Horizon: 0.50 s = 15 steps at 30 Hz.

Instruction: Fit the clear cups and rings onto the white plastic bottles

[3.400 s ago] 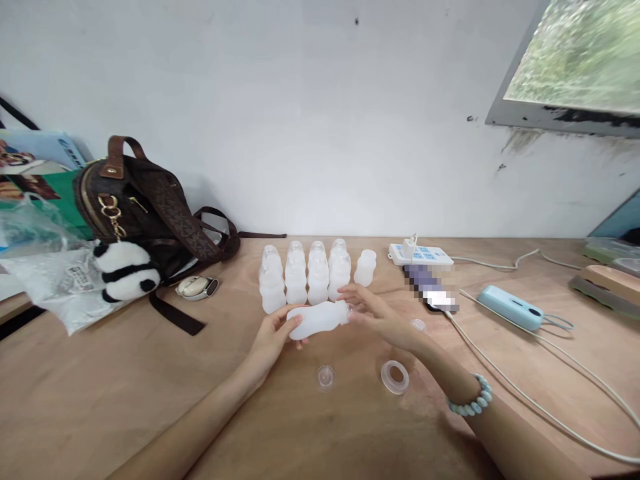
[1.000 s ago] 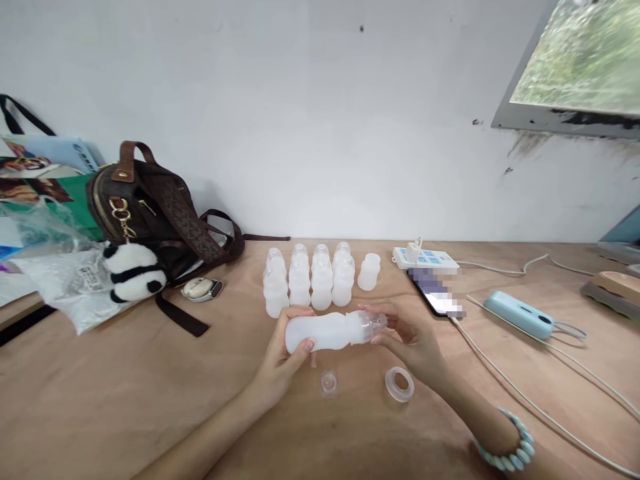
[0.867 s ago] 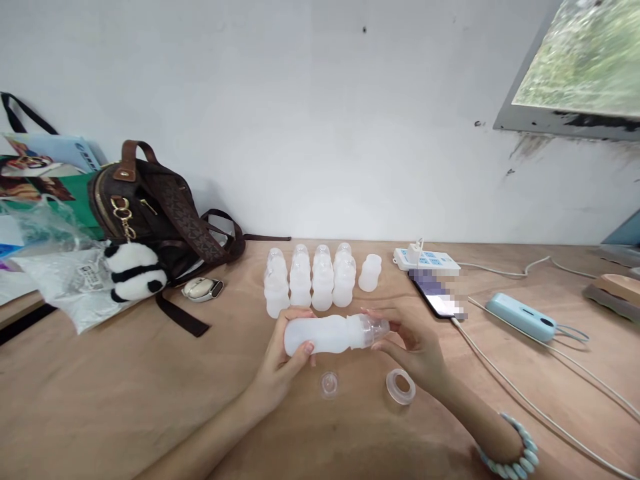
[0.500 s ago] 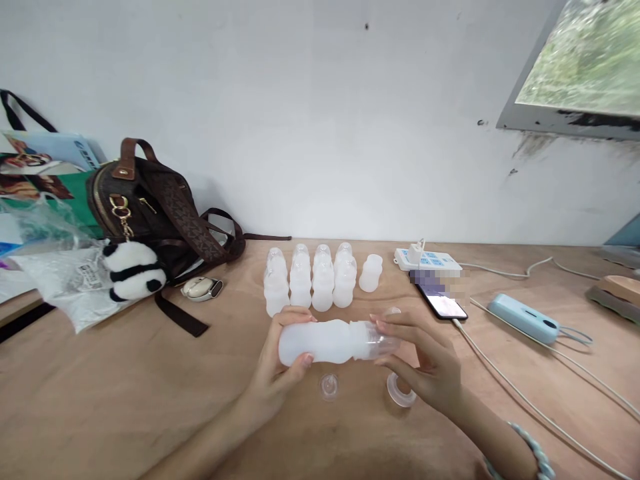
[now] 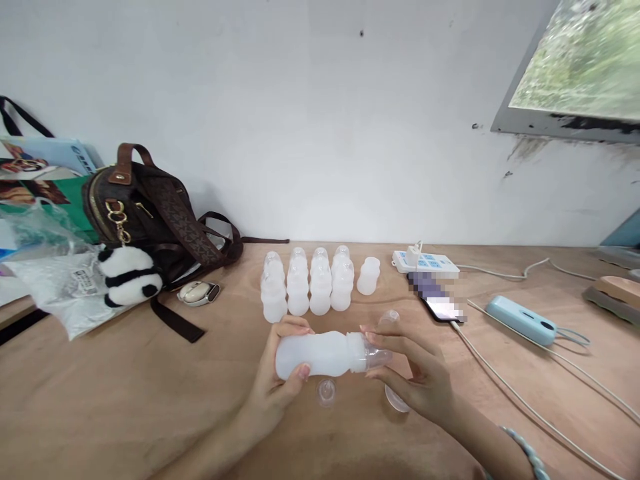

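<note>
- Left hand (image 5: 280,380): grip wrapped around the base end of a white bottle (image 5: 320,352), thumb on the near side, fingers over the top.
- White bottle: held lying sideways just above the counter (image 5: 125,400), neck pointing to the person's right.
- Right hand (image 5: 417,373): grip pinched on the clear teat (image 5: 375,357) seated at the bottle's neck, fingertips on either side of it.
- Small clear cap (image 5: 325,392): lying on the counter directly below the bottle, between the two hands.
- Clear ring (image 5: 395,399): on the counter, partly hidden under the right hand.
- Second clear piece (image 5: 389,316): on the counter just beyond the right hand's fingers.
- Group of white bottles (image 5: 307,287): standing upright in rows behind the hands, with one shorter open bottle (image 5: 369,275) just to their right.
- Power strip (image 5: 425,261), phone (image 5: 437,300) and pale blue device (image 5: 520,320): to the right, joined by white cables.
- Brown bag (image 5: 150,213) with panda toy (image 5: 127,275): on the left, near the wall.
</note>
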Tool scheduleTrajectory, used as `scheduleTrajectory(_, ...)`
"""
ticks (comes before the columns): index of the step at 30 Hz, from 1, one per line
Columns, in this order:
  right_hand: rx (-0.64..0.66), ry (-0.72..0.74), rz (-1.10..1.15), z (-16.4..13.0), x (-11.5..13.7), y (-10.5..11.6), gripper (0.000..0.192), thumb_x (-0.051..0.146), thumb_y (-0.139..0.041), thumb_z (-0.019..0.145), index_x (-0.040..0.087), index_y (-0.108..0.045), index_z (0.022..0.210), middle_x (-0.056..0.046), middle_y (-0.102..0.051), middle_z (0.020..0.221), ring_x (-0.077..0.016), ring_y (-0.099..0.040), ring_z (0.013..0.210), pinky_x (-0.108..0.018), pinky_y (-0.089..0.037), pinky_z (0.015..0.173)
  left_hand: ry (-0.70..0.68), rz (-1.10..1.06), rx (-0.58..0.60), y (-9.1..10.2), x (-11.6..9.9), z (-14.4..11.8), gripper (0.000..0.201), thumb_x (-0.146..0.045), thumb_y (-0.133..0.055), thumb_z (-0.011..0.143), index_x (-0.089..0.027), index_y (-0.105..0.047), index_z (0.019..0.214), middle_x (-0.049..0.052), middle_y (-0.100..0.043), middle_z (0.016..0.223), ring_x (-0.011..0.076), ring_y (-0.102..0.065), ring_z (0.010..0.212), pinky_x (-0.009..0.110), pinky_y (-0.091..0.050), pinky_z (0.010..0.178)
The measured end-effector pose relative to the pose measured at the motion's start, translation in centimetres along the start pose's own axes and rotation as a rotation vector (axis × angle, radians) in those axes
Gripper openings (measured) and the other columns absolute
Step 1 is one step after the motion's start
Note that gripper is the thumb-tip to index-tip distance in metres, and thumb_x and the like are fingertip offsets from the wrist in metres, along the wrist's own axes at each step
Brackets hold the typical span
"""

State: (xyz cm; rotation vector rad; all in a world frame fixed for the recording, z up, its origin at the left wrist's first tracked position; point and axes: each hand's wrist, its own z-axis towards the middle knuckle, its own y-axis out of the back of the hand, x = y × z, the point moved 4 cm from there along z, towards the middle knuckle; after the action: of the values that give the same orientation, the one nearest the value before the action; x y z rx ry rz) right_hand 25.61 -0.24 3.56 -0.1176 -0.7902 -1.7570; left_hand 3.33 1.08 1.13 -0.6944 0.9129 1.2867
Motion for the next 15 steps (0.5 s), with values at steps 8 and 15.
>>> scheduleTrajectory(8,-0.011,-0.134,0.149,0.4,-0.6,-0.4,0.035,0.031,-0.078,0.078,0.028,-0.069,0.112,-0.008,-0.073,0.102,-0.0241,-0.069,0.092,-0.037,-0.059,0.078,0.117,-0.124,0.046,-0.1,1.6,0.0,0.030,-0.048,-0.057,0.090,-0.025,-0.050,0.107,0.005,-0.050,0.106,0.0134,-0.054,0.067,0.025,-0.048,0.054)
scheduleTrajectory(15,-0.168,-0.535,0.430,0.6,-2.5,-0.4,0.035,0.042,-0.077,0.078,0.025,-0.067,0.106,-0.007,-0.075,0.102,-0.0253,-0.071,0.096,-0.036,-0.061,0.080,0.236,0.120,0.225,-1.1,3.1,-0.2,0.033,-0.048,-0.043,0.097,-0.026,-0.047,0.120,0.007,-0.055,0.111,0.0233,-0.055,0.101,0.033,-0.049,0.087)
